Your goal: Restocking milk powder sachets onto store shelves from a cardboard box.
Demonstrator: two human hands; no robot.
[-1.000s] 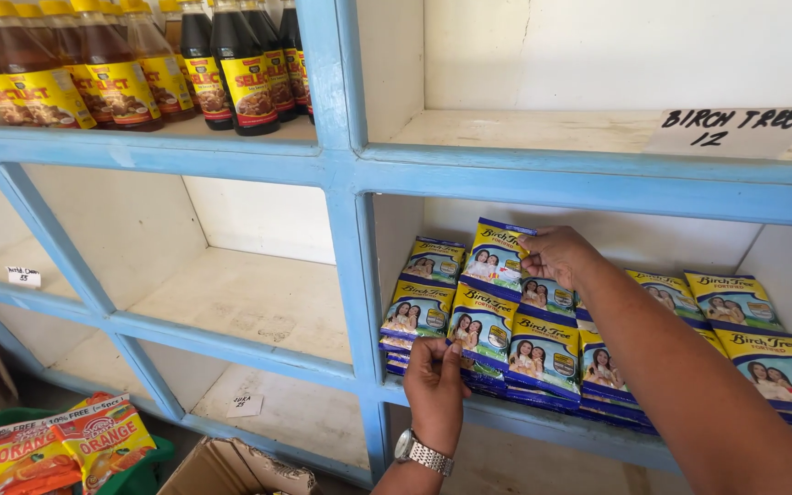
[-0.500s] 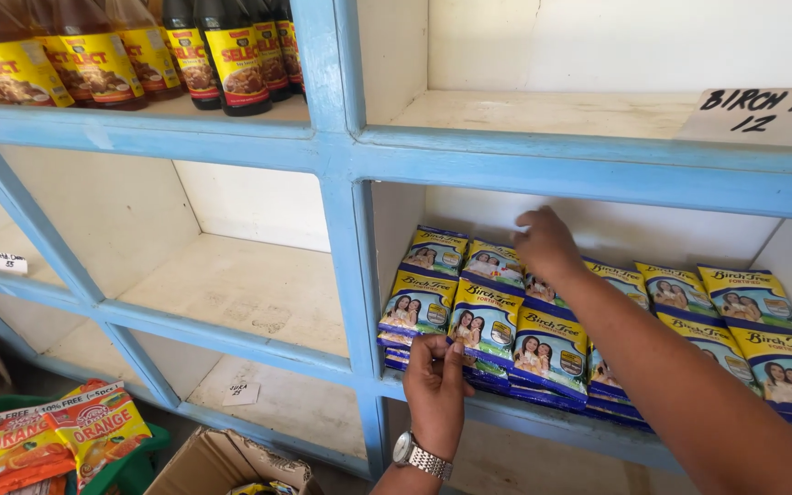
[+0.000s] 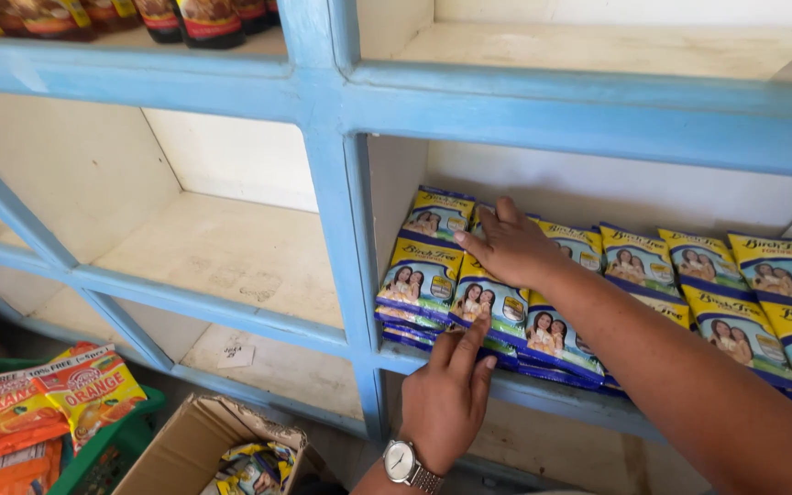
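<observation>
Yellow-and-blue sachet packs (image 3: 419, 280) lie in overlapping rows on a blue-framed wooden shelf (image 3: 543, 390). My right hand (image 3: 506, 243) rests flat on the packs in the second column, fingers spread and pointing left. My left hand (image 3: 451, 390), with a wristwatch on the wrist, reaches up from below; its fingertips touch the front edge of the stacked packs. Neither hand grips a pack.
More of the same packs (image 3: 753, 293) fill the shelf to the right. A bare shelf compartment (image 3: 222, 257) is on the left. Dark bottles (image 3: 203, 18) stand on the top shelf. An open cardboard box (image 3: 203, 449) and orange packs in a green crate (image 3: 57, 403) are on the floor.
My view has tilted down and closer. My right hand slid from the back row to the front left packs. My left hand stayed at the stack's front edge.
</observation>
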